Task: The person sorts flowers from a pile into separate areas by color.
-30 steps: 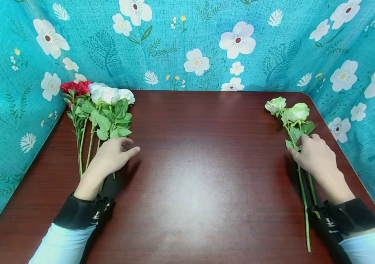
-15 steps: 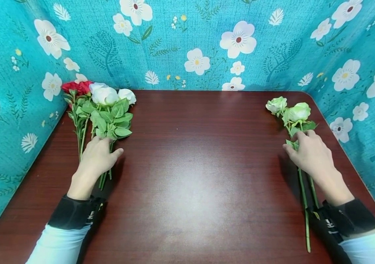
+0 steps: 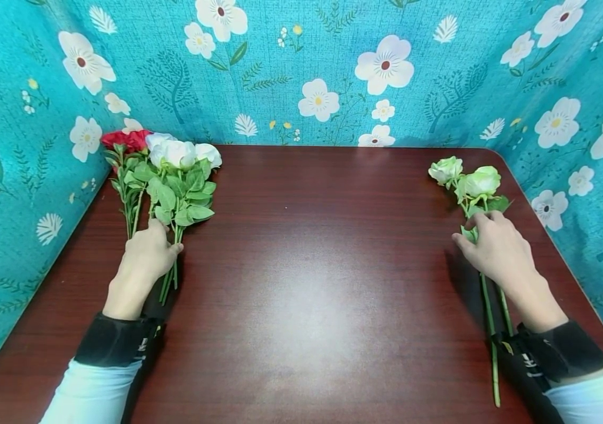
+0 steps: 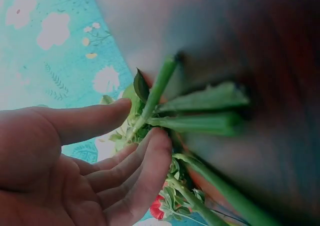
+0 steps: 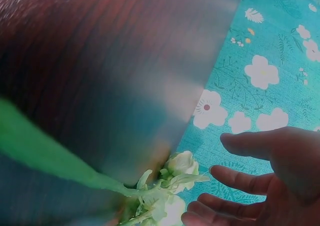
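Note:
My left hand [image 3: 148, 253] is low at the stems of a bunch of white roses [image 3: 174, 154] on the table's left side. In the left wrist view the cut ends of the green stems [image 4: 200, 124] point past my fingers, which stay fairly straight, the thumb on one side of the stems and the fingers on the other. Red flowers [image 3: 134, 140] lie just left of the white ones. At the right, my right hand [image 3: 500, 244] hovers over two pale green roses [image 3: 480, 181]; in the right wrist view its thumb and fingers are spread apart beside the stem [image 5: 65, 163].
The dark red-brown wooden table [image 3: 307, 265] stretches between the two bunches. A turquoise curtain [image 3: 280, 65] with printed flowers hangs along the back and both sides. Black straps [image 3: 116, 340] wrap both wrists.
My left hand has moved left and down, from above the leaves to the white rose stems. My right hand has shifted slightly left over the green roses. The flowers lie nearly the same.

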A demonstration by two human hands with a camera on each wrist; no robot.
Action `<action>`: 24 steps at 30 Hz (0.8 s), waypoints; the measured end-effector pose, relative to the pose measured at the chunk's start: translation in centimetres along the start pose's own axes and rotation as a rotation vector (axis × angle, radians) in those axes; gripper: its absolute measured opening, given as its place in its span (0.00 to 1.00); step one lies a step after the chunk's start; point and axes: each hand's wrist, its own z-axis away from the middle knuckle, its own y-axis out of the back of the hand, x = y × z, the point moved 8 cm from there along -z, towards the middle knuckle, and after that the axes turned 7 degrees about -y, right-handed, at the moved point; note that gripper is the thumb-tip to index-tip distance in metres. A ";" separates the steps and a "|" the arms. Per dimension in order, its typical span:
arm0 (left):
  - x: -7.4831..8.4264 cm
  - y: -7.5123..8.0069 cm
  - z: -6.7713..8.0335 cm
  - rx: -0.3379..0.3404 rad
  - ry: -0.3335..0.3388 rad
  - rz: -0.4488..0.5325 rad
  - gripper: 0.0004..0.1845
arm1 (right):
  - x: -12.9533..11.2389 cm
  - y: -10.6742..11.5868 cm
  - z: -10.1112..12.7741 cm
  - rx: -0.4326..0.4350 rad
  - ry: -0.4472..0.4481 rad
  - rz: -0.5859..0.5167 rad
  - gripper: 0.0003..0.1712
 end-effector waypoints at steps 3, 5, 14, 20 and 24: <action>-0.2 -0.2 0.0 -0.022 0.004 -0.013 0.24 | 0.0 0.0 0.0 -0.002 0.000 0.000 0.22; -0.2 -0.3 0.0 -0.031 -0.008 -0.032 0.23 | 0.1 -0.1 0.0 -0.003 -0.002 0.002 0.22; -0.4 -0.6 -0.3 -0.079 -0.034 -0.061 0.21 | 0.1 -0.1 -0.1 -0.003 -0.005 0.004 0.22; -0.4 -0.5 -0.4 -0.073 -0.042 -0.054 0.16 | 0.1 -0.1 -0.1 -0.009 -0.007 0.005 0.22; -0.5 -0.1 -0.4 -0.036 -0.053 -0.062 0.13 | 0.1 -0.1 -0.1 -0.014 -0.009 0.008 0.22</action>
